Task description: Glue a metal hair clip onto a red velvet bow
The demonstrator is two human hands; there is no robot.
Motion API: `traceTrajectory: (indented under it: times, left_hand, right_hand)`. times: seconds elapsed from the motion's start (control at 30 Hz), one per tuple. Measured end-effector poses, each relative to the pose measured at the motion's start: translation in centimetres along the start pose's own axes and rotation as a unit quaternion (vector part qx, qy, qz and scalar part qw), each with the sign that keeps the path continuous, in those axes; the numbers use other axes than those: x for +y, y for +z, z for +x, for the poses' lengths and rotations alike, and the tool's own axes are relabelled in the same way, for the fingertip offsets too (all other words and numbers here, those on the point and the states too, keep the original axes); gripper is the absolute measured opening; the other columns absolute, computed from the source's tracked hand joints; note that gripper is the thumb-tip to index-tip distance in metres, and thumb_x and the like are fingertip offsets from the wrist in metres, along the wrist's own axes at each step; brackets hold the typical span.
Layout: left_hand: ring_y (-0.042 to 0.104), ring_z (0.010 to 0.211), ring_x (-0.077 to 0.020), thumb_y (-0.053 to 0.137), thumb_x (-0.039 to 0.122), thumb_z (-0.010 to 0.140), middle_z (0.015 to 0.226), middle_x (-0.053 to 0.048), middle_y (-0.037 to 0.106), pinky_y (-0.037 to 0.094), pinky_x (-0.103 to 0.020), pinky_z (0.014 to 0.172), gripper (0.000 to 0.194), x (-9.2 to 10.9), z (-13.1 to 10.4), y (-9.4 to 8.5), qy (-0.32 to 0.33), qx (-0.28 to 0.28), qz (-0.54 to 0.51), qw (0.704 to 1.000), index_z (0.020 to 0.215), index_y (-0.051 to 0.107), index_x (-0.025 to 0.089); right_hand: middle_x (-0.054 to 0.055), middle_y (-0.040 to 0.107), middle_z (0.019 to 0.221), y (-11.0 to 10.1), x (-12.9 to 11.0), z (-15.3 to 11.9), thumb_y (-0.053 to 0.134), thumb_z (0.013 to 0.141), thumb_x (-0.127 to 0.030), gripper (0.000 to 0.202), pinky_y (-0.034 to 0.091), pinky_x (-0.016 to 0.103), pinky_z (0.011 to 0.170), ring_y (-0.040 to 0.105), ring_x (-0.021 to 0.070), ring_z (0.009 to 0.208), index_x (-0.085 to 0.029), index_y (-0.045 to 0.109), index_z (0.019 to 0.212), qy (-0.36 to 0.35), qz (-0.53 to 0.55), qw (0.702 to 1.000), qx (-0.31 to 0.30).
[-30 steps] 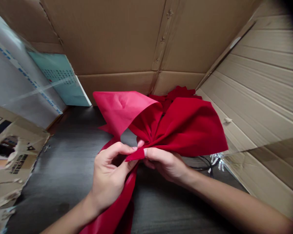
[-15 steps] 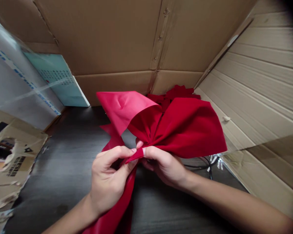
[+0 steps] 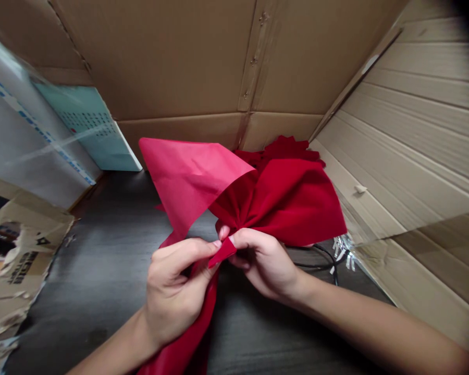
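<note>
A large red ribbon (image 3: 297,203) is gathered into pleats at its middle, with a broad dark red loop to the right and a lighter pinkish loop to the left. My left hand (image 3: 180,289) pinches the ribbon just below the gathered point, its fingers closed. From the right, my right hand (image 3: 263,263) grips the same gather, thumb and fingers pressed together. A short folded red end sticks out between the two hands. The ribbon's long tail hangs down behind my left hand and wrist toward the bottom edge.
More red pieces (image 3: 287,148) lie at the back against a cardboard wall (image 3: 180,62). A black cable (image 3: 328,258) and clear shiny strips (image 3: 346,252) sit at the right. A light blue printed sheet (image 3: 89,127) stands back left, torn cardboard (image 3: 27,260) at the left.
The pinkish loop has spread out to the left, and the right loop has shifted slightly left and sagged. The short folded end between my hands has turned more upright.
</note>
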State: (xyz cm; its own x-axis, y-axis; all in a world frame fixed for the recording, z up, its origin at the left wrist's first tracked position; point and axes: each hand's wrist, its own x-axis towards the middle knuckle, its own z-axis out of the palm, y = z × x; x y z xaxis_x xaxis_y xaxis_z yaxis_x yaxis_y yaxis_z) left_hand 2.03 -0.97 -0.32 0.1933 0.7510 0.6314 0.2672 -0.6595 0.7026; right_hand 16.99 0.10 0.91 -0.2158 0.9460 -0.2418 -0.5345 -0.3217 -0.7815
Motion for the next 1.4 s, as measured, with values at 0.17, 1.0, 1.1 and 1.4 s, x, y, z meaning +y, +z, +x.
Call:
traceTrajectory:
  times: [0.17, 1.0, 1.1, 1.4]
  left_hand:
    - [0.07, 0.07, -0.0143, 0.066, 0.002, 0.076, 0.082, -0.001, 0.075, 0.057, -0.022, 0.067, 0.024, -0.1, 0.1, -0.2, 0.014, -0.018, -0.005, 1.0, 0.091, 0.071, 0.021]
    - [0.068, 0.068, -0.015, 0.055, 0.005, 0.082, 0.078, -0.004, 0.072, 0.052, -0.022, 0.064, 0.015, -0.7, 1.6, -1.4, 0.074, -0.078, 0.15, 0.983, 0.081, 0.064, 0.017]
    - [0.066, 0.066, -0.0142, 0.054, 0.007, 0.082, 0.076, -0.004, 0.071, 0.05, -0.022, 0.063, 0.013, -0.5, 1.8, -1.3, 0.034, -0.09, 0.159, 0.983, 0.079, 0.062, 0.016]
    - [0.065, 0.066, -0.0131, 0.063, 0.013, 0.077, 0.073, 0.001, 0.068, 0.049, -0.02, 0.061, 0.007, 0.1, 2.2, -1.3, -0.21, -0.097, -0.027, 0.972, 0.08, 0.059, 0.017]
  right_hand:
    - [0.0, 0.053, 0.058, -0.2, -0.4, 0.0, 0.068, 0.059, -0.024, 0.011, 0.017, 0.022, 0.045, 0.038, 0.0086, 0.052, -0.014, 0.067, 0.063, 0.013, -0.001, 1.0, -0.013]
    - [0.002, 0.063, 0.06, -0.7, -2.1, -0.1, 0.075, 0.056, -0.013, 0.01, 0.042, 0.03, 0.071, 0.054, 0.0132, 0.064, -0.013, 0.066, 0.052, 0.081, -0.083, 0.992, -0.05]
    - [0.002, 0.062, 0.057, -1.3, -1.9, 0.4, 0.074, 0.056, -0.011, 0.012, 0.042, 0.029, 0.068, 0.055, 0.013, 0.062, -0.013, 0.064, 0.048, 0.068, -0.101, 0.992, -0.024]
    - [-0.001, 0.055, 0.051, -0.9, -2.6, 0.2, 0.072, 0.055, -0.015, 0.019, 0.04, 0.028, 0.064, 0.05, 0.0118, 0.058, -0.016, 0.058, 0.042, 0.057, -0.166, 0.984, -0.017]
